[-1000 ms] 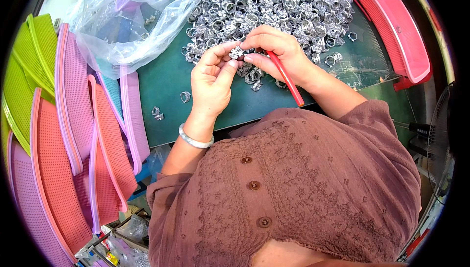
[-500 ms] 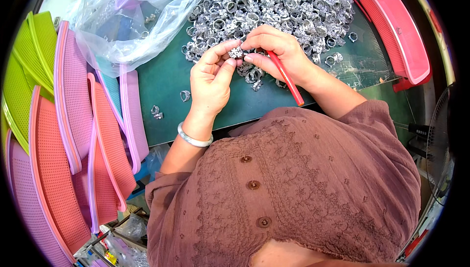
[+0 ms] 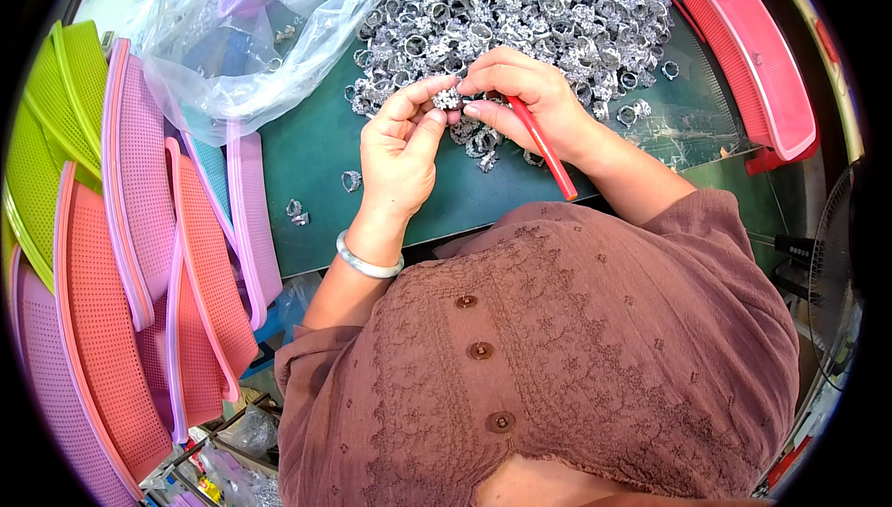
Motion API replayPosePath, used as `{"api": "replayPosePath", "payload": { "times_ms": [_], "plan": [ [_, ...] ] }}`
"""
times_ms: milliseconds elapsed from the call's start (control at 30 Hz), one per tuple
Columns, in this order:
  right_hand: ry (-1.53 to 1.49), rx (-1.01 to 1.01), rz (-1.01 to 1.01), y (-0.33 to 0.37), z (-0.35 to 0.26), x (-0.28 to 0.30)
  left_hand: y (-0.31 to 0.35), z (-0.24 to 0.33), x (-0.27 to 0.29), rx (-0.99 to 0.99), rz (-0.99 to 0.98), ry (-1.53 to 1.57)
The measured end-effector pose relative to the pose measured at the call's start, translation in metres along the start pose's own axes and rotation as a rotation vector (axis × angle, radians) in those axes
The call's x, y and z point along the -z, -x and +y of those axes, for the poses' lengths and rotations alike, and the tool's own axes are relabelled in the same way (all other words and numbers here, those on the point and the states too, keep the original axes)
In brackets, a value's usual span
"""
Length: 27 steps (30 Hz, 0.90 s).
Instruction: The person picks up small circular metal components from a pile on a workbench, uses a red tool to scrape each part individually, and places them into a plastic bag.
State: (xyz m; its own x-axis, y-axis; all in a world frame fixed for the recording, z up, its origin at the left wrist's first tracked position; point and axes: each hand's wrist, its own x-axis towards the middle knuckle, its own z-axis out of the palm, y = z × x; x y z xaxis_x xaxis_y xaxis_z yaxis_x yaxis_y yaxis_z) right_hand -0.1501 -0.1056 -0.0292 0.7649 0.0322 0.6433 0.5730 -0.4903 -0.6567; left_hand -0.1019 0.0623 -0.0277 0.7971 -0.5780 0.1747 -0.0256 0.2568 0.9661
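Note:
Between the thumb and fingers of my left hand (image 3: 406, 140) sits a silvery ring (image 3: 447, 98) with a cluster of stones facing up. My right hand (image 3: 530, 98) is closed beside it, its fingertips touching or close to the ring. A red-handled tool (image 3: 544, 152) lies in the right hand, its handle end pointing down toward my lap; its tip is hidden. Just beyond both hands rises a large pile of similar rings (image 3: 520, 14). A few loose rings (image 3: 482, 142) lie right below my fingers, and others (image 3: 351, 181) rest to the left.
A clear plastic bag (image 3: 251, 61) stands at the back left of the green table (image 3: 321, 228). Plastic baskets in purple, coral and green (image 3: 111, 302) are stacked along the left. To the right is a pink basket (image 3: 748, 61). A fan (image 3: 832, 265) stands at the right edge.
The ring appears very slightly turned in the fingers. Both hands otherwise stay in the same place, and the pile is unchanged.

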Motion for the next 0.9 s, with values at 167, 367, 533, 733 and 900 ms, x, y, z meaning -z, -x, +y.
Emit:
{"api": "replayPosePath", "payload": {
  "times_ms": [167, 367, 533, 733, 900],
  "plan": [
    [0.001, -0.004, -0.001, -0.0002, -0.0002, 0.0001, 0.0001, -0.0019, 0.0011, 0.012, 0.002, 0.029],
    [0.003, 0.008, 0.002, -0.0004, -0.0006, 0.0002, 0.0006, -0.0020, 0.0008, 0.022, 0.009, 0.032],
    [-0.002, 0.006, -0.002, -0.0006, -0.0011, 0.0000, 0.0010, -0.0014, 0.0005, 0.031, 0.010, 0.037],
    [-0.001, 0.004, 0.002, -0.0003, -0.0008, -0.0005, 0.0013, -0.0005, 0.0002, 0.028, 0.007, 0.041],
    [0.006, 0.004, 0.002, -0.0003, -0.0009, -0.0007, 0.0011, -0.0009, -0.0002, 0.037, 0.018, 0.039]
  ]
}}
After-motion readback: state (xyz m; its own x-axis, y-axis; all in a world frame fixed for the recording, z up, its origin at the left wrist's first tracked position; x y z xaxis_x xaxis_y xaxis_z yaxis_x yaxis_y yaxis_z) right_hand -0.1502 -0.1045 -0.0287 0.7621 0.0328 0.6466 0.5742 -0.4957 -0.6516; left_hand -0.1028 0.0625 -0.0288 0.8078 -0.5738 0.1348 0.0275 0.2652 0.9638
